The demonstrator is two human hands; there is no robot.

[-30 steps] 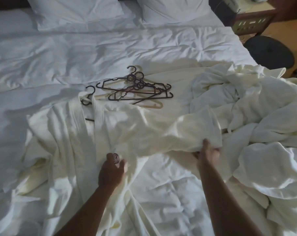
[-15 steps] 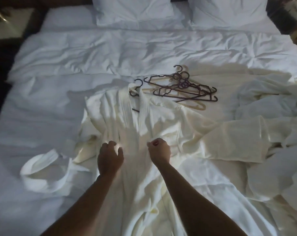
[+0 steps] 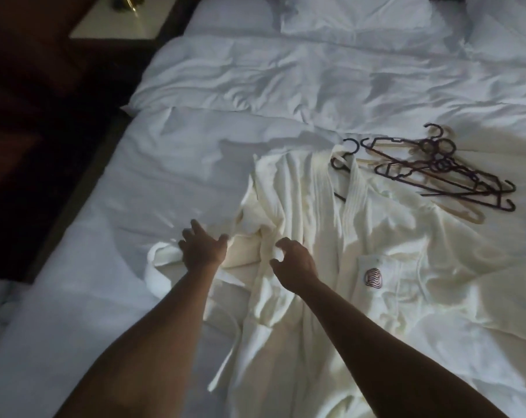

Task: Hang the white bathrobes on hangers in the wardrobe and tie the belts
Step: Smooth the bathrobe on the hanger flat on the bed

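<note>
Bed (image 3: 255, 86): white, rumpled duvet
On it: bathrobe (image 3: 331, 236) spread flat, belt (image 3: 162, 263) beside it, pile of hangers (image 3: 442, 173), pillows (image 3: 361, 16)

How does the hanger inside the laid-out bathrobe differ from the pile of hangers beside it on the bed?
The hanger in the bathrobe is single and mostly covered by the bathrobe, only its dark hook and a bit of bar showing at the collar; the loose hangers lie bare and tangled in a heap on the bed. The covered one looks dark; the heap mixes dark and pale hangers. All lie flat on the bed.
</note>
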